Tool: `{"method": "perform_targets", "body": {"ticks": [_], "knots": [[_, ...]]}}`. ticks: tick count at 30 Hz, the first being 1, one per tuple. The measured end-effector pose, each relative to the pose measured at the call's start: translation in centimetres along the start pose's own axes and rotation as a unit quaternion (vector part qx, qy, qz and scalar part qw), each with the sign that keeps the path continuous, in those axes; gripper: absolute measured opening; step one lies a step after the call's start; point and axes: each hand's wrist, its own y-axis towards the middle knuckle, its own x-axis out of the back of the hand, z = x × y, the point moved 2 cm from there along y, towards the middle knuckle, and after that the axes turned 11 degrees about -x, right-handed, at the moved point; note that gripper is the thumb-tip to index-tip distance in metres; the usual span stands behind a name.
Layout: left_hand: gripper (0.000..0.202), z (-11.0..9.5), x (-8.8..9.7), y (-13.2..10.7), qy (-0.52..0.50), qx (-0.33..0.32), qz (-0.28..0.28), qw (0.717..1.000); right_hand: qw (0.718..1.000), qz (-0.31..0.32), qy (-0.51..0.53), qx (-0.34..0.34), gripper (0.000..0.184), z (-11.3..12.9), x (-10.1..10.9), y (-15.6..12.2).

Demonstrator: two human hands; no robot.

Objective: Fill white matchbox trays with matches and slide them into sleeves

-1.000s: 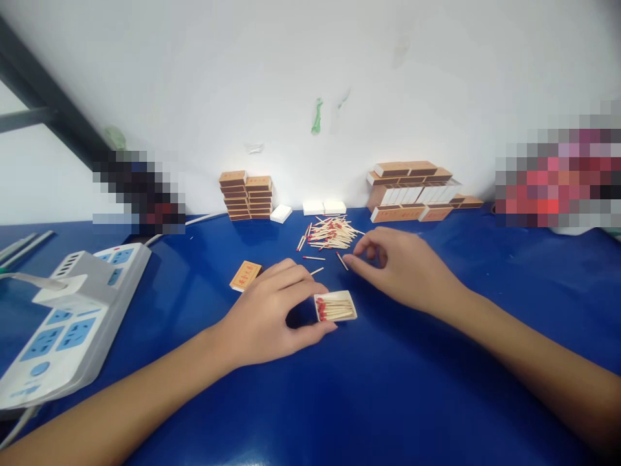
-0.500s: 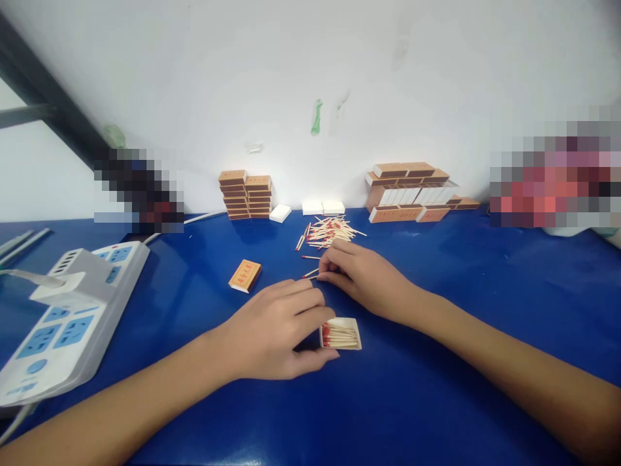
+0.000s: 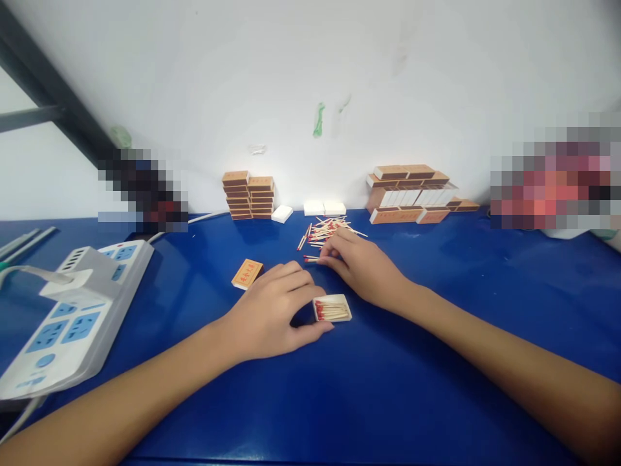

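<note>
My left hand (image 3: 281, 310) grips a small white matchbox tray (image 3: 345, 309) between thumb and fingers, over the blue table. Inside the tray lie several matches (image 3: 332, 309), their red heads toward my left palm. Beyond it, my right hand (image 3: 356, 262) pinches matches (image 3: 311, 259) by their plain ends, red heads pointing left. Just past those fingers is a loose pile of matches (image 3: 330, 228). An orange matchbox cover (image 3: 247, 274) lies left of my left hand, partly behind it.
Stacked matchboxes (image 3: 248, 197) stand against the wall, beside white trays (image 3: 281, 213). More matchboxes and trays form a bigger stack (image 3: 412, 194) at right. A white power strip (image 3: 82, 323) with a plugged-in adapter occupies the left side.
My left hand and the tray have shifted away from me and slightly left. The right hand has moved a little toward the pile, and its pinched match now lies alongside another.
</note>
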Motion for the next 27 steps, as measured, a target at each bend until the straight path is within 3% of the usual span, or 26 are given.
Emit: {"method": "perform_targets", "body": {"ticks": [6,11,16,22,27], "knots": [[0.030,0.2,-0.2,0.0,-0.011,0.015,0.008,1.000,1.000,-0.018,0.013,-0.006,0.005,-0.2,-0.1,-0.1],[0.030,0.1,-0.2,-0.1,-0.011,0.021,0.010,1.000,1.000,0.010,-0.008,-0.013,0.010,-0.3,-0.2,0.1],[0.029,0.4,0.0,0.0,0.000,0.054,0.002,0.999,0.996,0.042,-0.072,-0.026,0.009,-0.3,0.1,0.0],[0.030,0.9,-0.1,-0.1,-0.003,0.070,-0.003,0.998,0.987,0.020,-0.160,0.017,0.010,-0.4,-0.2,-0.2],[0.029,0.8,0.0,-0.1,-0.002,0.077,-0.011,0.997,0.994,0.038,-0.101,0.012,0.012,-0.3,1.2,-0.7]]}}
